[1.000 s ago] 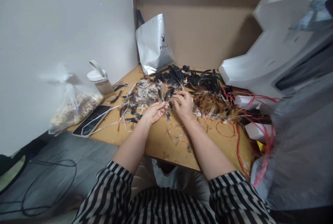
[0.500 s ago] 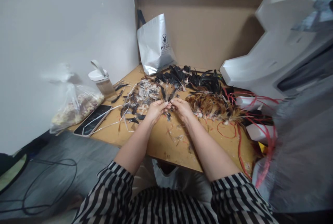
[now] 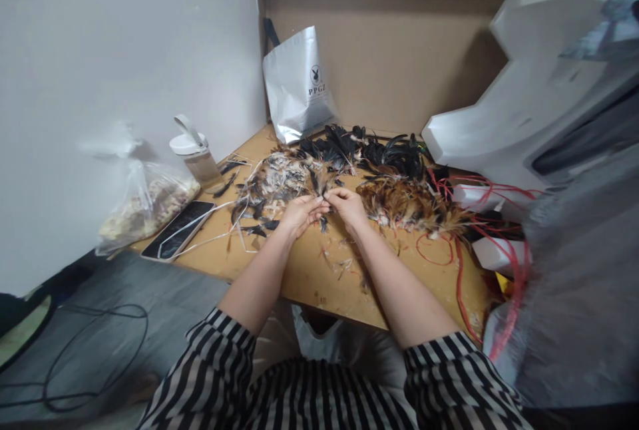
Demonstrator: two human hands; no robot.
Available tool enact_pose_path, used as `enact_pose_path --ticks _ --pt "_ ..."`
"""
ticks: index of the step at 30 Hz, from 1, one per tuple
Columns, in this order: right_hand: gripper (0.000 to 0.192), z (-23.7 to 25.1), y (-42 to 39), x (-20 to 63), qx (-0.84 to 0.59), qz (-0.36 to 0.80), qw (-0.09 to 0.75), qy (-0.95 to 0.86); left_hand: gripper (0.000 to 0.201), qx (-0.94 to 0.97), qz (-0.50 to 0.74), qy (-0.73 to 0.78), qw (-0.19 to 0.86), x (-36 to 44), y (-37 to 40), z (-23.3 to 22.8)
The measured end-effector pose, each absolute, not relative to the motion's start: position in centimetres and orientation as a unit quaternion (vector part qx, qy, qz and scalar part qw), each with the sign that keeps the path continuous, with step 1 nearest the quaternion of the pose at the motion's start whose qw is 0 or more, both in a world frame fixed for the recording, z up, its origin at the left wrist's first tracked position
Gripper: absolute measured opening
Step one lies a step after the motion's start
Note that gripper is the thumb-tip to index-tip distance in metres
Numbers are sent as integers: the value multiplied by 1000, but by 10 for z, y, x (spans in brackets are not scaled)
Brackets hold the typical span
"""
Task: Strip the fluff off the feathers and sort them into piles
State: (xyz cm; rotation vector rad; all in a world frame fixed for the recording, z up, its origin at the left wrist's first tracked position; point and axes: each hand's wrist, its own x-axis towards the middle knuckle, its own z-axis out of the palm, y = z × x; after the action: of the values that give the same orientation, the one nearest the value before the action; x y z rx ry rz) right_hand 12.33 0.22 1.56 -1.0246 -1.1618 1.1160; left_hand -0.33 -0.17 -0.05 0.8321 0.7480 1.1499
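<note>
Fingertips almost touching, my left hand (image 3: 302, 214) and my right hand (image 3: 349, 209) meet over the middle of the table. Between them both pinch a small bunch of brown and dark feathers (image 3: 320, 181), whose tips fan upward. Just behind and to the left lies a heap of grey-white and brown loose feathers (image 3: 284, 176). To the right of my right hand is a pile of golden-brown feather bundles (image 3: 409, 202). Black feather bundles (image 3: 379, 154) lie along the back. How the quill ends sit in my fingers is too small to make out.
At the left are a phone (image 3: 178, 231), a lidded bottle (image 3: 197, 158) and a clear bag (image 3: 147, 200) of pale pieces. A silver bag (image 3: 298, 87) leans at the back. Red string (image 3: 462, 283) trails down the right side, beside white foam (image 3: 479, 130). Feather scraps (image 3: 344, 267) litter the front.
The dark feathers that stood spread in a V above my fingers now sit closer together. My right hand has shifted very slightly; my left hand stays nearly in place.
</note>
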Motion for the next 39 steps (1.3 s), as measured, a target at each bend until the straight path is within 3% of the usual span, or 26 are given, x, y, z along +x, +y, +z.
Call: enact_pose_path --ticks 17,20,23,30,34,39 --pt "25 10 6 124 -398 600 533 -444 20 450 492 389 636 1 -6 5" --pt "25 9 11 134 -436 533 536 -489 22 447 510 389 624 -1 -4 3" --pt "23 4 18 147 -502 386 525 -569 23 411 552 381 618 -4 0 1" --pt "16 4 9 149 -617 113 289 -723 17 339 595 379 622 -8 5 -2" --pt "15 12 1 142 -621 70 207 -753 16 334 596 377 626 -7 3 1" --pt "17 9 2 142 -607 61 195 -768 15 332 594 380 627 -6 3 2"
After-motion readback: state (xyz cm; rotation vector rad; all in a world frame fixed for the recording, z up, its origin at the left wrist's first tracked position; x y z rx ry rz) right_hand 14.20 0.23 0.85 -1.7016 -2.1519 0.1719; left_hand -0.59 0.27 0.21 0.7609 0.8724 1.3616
